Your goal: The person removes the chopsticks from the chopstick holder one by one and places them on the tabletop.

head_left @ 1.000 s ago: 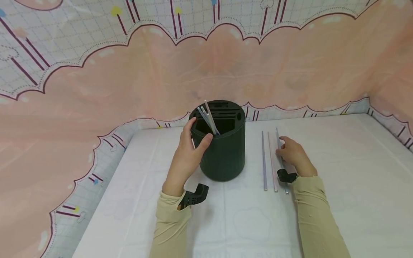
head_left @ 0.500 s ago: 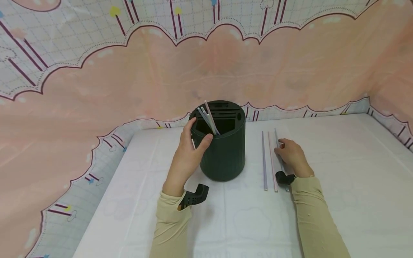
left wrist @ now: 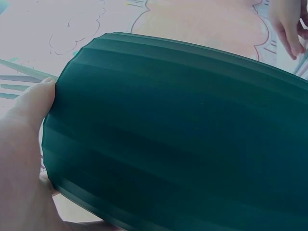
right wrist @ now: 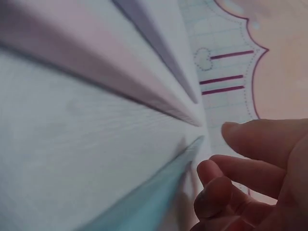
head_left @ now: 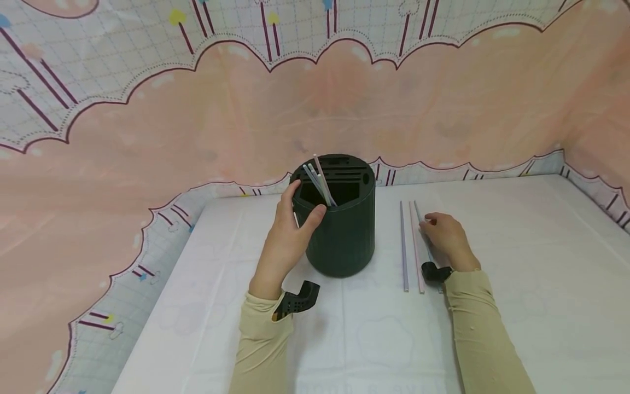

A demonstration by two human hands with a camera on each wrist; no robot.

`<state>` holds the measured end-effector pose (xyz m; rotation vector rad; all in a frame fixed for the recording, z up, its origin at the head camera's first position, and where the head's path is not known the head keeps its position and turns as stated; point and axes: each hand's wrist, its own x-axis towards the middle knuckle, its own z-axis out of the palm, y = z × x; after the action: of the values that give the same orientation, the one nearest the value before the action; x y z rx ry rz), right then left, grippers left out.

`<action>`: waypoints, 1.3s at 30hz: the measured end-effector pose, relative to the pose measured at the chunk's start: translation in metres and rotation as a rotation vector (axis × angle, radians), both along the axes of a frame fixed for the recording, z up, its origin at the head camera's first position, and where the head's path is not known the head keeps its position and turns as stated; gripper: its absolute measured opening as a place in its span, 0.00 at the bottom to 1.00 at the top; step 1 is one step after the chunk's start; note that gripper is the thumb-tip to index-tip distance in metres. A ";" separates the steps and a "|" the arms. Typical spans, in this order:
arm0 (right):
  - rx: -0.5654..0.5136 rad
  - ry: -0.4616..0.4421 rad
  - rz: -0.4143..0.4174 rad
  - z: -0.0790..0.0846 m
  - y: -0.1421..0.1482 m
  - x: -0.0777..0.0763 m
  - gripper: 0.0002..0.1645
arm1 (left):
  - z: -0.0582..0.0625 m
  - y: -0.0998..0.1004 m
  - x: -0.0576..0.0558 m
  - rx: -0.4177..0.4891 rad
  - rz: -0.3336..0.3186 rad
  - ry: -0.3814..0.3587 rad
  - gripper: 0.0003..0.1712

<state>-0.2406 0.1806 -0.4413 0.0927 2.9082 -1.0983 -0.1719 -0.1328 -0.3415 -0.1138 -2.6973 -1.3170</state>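
My left hand (head_left: pixel 287 235) grips the upper left side of a dark green round pen holder (head_left: pixel 339 241), thumb over the front rim. The thumb (left wrist: pixel 36 103) shows against it in the left wrist view. Several thin pastel sticks (head_left: pixel 320 183) lean in its front compartment. My right hand (head_left: pixel 448 238) is low over the table with fingers loosely bent, beside a light blue stick (right wrist: pixel 149 197). Thumb and fingers are apart, and the stick lies outside the gap, close by the fingertips. A pink stick (head_left: pixel 415 246) and a lilac stick (head_left: pixel 404 246) lie to its left.
A white cloth covers the table (head_left: pixel 541 262). Behind it hangs a peach and white patterned curtain (head_left: pixel 344 104), which also runs along the left and right sides. A black wrist camera (head_left: pixel 297 298) sits on the left wrist, another (head_left: pixel 435 272) on the right.
The far end of the light blue stick has swung left towards the pink stick, and my right hand has shifted slightly left. My left hand and the pen holder have stayed put.
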 end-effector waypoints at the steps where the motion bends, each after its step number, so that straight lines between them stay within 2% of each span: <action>1: -0.007 -0.001 -0.002 0.002 0.000 0.000 0.25 | 0.000 0.000 0.000 0.000 0.002 0.000 0.42; 4: -0.032 0.019 0.002 0.009 0.000 0.001 0.26 | 0.000 0.001 0.001 -0.001 0.003 0.002 0.43; 8: -0.097 0.106 0.031 0.018 -0.001 0.001 0.27 | 0.001 0.003 0.002 -0.005 0.005 0.012 0.43; 11: -0.150 0.206 0.042 0.025 -0.005 0.002 0.25 | 0.001 0.003 0.003 -0.009 0.009 0.010 0.43; 14: -0.221 0.314 0.015 0.036 -0.013 0.004 0.22 | 0.001 0.004 0.004 -0.009 0.010 0.006 0.43; 17: -0.324 0.424 -0.016 0.050 -0.025 0.009 0.19 | 0.002 0.004 0.006 -0.007 0.011 0.009 0.43; 21: -0.454 0.571 -0.008 0.067 -0.045 0.018 0.16 | 0.001 0.003 0.008 -0.002 0.015 0.004 0.43; 25: -0.511 0.729 0.038 0.076 -0.065 0.028 0.15 | 0.001 0.005 0.010 0.002 0.012 0.008 0.43; 28: -0.530 0.830 0.110 0.080 -0.078 0.033 0.13 | 0.001 0.006 0.009 0.001 0.011 0.010 0.43; 33: -0.568 0.921 0.255 0.087 -0.094 0.041 0.12 | 0.002 0.007 0.008 0.002 0.016 0.006 0.43; 36: -0.533 0.957 0.290 0.090 -0.100 0.044 0.13 | 0.002 0.007 0.008 -0.002 0.019 0.005 0.43; 39: -0.452 1.002 0.330 0.091 -0.106 0.046 0.13 | 0.001 0.006 0.008 -0.005 0.021 0.006 0.43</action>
<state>-0.1950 0.0746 -0.3504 -1.2224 3.0253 -2.1283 -0.1640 -0.1266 -0.3403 -0.0895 -2.6895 -1.3024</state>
